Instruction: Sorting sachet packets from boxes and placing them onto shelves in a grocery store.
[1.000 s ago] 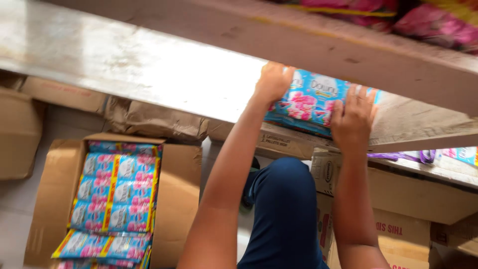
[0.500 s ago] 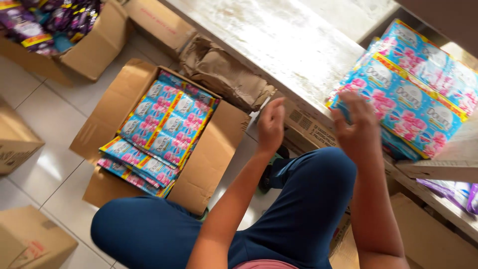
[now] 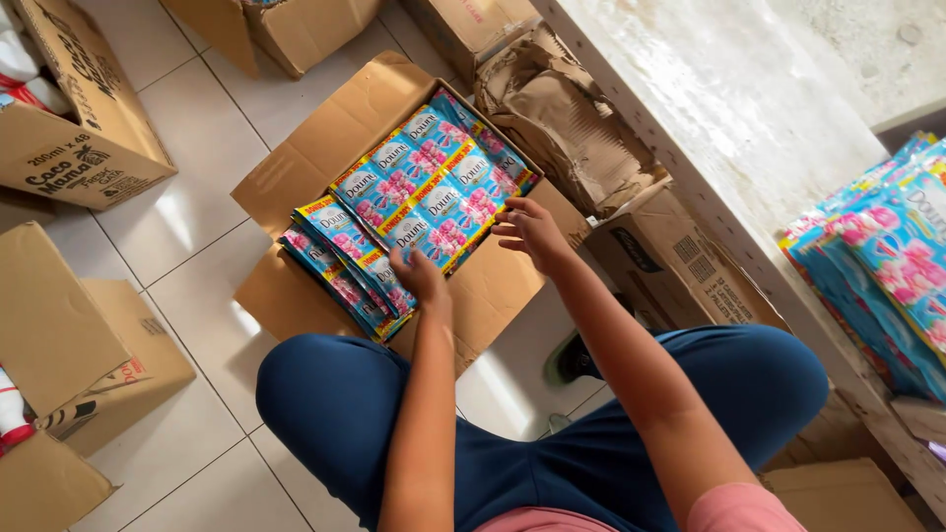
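**Open box of sachet packs, both hands at its near edge**

I counted one open cardboard box [image 3: 325,148] on the tiled floor [image 3: 187,227], flaps spread, with blue-and-pink sachet packs [image 3: 424,197] lying flat inside. Roughly eight pack faces showed in the top layer, in two rows; a further stack [image 3: 340,266] leaned on edge at the box's near-left end, and I could not count it exactly. The packs were glossy, blue with pink flower print and yellow bands. Their long axis, and that of the box, ran diagonally from lower left to upper right in the head view.

The left hand [image 3: 419,276] rested on the near end of the packs, fingers curled down against them; I could not tell whether it gripped one. The right hand [image 3: 532,232] hovered just above the box's near-right edge, fingers loosely spread and holding nothing.

A second pile of like packs [image 3: 887,266] lay on the shelf [image 3: 729,128] to the right. At least four other cartons [image 3: 89,128] stood around.
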